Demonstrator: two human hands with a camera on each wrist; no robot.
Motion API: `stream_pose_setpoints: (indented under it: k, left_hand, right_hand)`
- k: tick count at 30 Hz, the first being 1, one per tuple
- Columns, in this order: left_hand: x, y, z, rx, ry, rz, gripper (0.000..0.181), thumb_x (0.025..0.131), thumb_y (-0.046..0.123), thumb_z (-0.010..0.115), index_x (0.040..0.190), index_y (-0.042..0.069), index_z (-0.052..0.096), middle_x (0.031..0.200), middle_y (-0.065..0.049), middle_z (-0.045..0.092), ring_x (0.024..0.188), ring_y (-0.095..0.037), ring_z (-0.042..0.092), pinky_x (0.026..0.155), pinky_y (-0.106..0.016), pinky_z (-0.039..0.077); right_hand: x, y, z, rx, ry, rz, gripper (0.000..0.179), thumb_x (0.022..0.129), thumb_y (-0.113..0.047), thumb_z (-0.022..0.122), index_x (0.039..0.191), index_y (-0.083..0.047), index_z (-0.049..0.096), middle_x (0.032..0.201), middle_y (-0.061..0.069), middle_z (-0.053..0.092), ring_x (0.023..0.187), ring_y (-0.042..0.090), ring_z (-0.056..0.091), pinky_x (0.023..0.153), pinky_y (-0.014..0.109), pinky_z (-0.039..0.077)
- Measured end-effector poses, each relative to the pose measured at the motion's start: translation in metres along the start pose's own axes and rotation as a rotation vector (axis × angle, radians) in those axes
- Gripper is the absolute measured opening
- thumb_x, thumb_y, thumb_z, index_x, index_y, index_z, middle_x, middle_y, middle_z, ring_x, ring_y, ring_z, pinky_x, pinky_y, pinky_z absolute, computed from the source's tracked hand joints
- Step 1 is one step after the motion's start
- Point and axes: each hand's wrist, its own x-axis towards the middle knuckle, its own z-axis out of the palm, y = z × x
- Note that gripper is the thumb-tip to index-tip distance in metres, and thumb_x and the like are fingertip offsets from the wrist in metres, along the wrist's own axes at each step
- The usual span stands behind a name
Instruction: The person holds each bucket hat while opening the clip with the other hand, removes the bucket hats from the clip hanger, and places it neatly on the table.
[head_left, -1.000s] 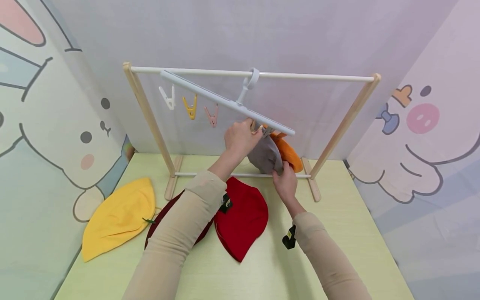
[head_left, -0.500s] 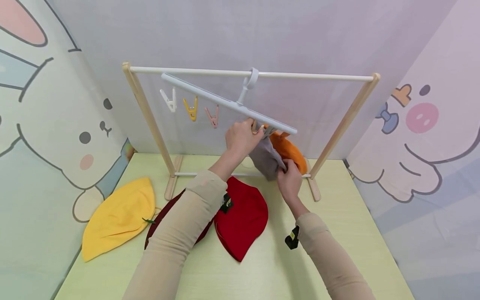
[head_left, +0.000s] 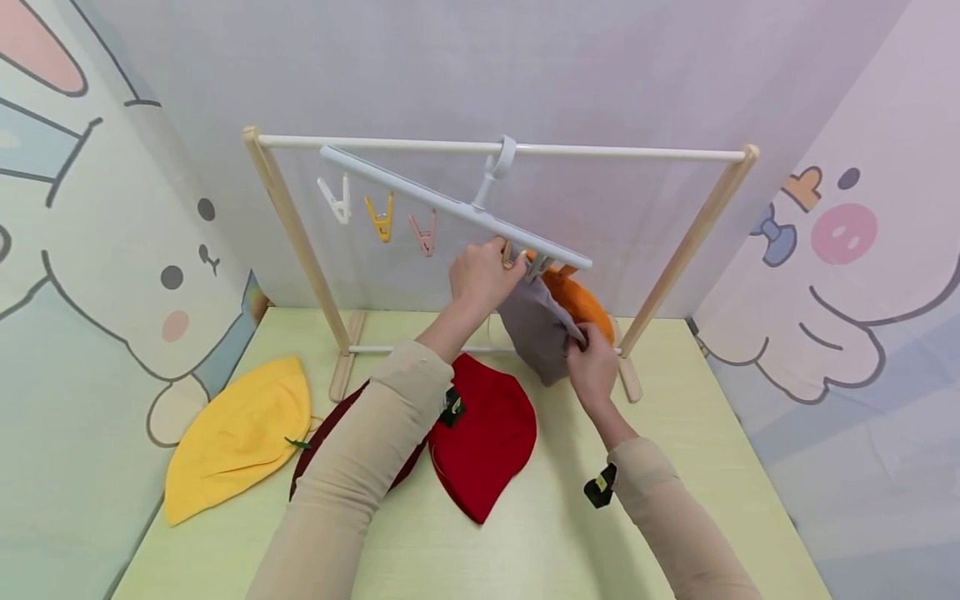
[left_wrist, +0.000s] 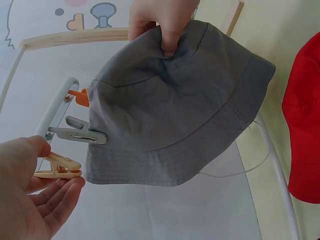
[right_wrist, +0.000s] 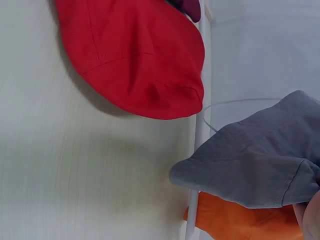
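Note:
A grey bucket hat (left_wrist: pixel 170 110) hangs under the pale blue hanger (head_left: pixel 420 190), its brim caught in a grey clip (left_wrist: pixel 80 135). My left hand (head_left: pixel 480 277) pinches a beige clothespin (left_wrist: pixel 62 169) on the hanger, its tip right beside the hat's brim in the left wrist view. With thumb and fingers my right hand (head_left: pixel 592 367) grips the grey hat's crown, drawing it to the right. Behind it hangs an orange hat (head_left: pixel 583 304) by an orange clip (left_wrist: pixel 80 97); the grey hat partly hides it.
The hanger hooks over the rack's white top bar (head_left: pixel 637 153) and tilts down rightward. White (head_left: pixel 337 200), yellow (head_left: pixel 381 221) and pink (head_left: pixel 424 236) clips dangle on its left half. Red (head_left: pixel 487 433), yellow (head_left: pixel 240 437) and maroon (head_left: pixel 326 437) hats lie on the table, the maroon partly behind my left arm.
My right hand has moved a little right and down, and the grey hat has spread out lower with it. My left hand has stayed on the clothespin.

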Motion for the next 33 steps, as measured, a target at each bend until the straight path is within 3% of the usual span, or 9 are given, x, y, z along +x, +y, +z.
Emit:
stream_pose_setpoints:
  k: [15, 26, 33]
  left_hand:
    - [0.001, 0.001, 0.002, -0.022, -0.01, -0.015, 0.028, 0.087, 0.042, 0.054, 0.074, 0.017, 0.051, 0.056, 0.001, 0.048, 0.048, -0.015, 0.044, 0.043, -0.026, 0.029]
    - [0.002, 0.004, 0.005, -0.045, -0.003, 0.002, 0.026, 0.086, 0.041, 0.056, 0.076, 0.017, 0.052, 0.056, 0.002, 0.051, 0.048, -0.014, 0.044, 0.042, -0.026, 0.03]
    - [0.004, 0.004, 0.006, -0.042, -0.01, 0.008, 0.023, 0.085, 0.041, 0.057, 0.08, 0.019, 0.054, 0.059, 0.003, 0.054, 0.05, -0.015, 0.046, 0.043, -0.026, 0.032]
  right_hand:
    - [-0.007, 0.0, -0.018, 0.023, 0.024, -0.095, 0.008, 0.079, -0.004, 0.062, 0.087, -0.003, 0.065, 0.078, 0.012, 0.066, 0.067, 0.029, 0.06, 0.062, 0.042, 0.046]
    - [-0.009, 0.0, -0.037, 0.025, 0.055, -0.08, 0.008, 0.077, -0.003, 0.064, 0.084, -0.006, 0.066, 0.076, 0.01, 0.066, 0.066, 0.028, 0.06, 0.061, 0.042, 0.044]
    - [-0.011, 0.0, -0.048, 0.036, 0.049, -0.118, 0.01, 0.077, -0.002, 0.065, 0.086, -0.004, 0.067, 0.077, 0.011, 0.066, 0.064, 0.027, 0.059, 0.06, 0.039, 0.044]
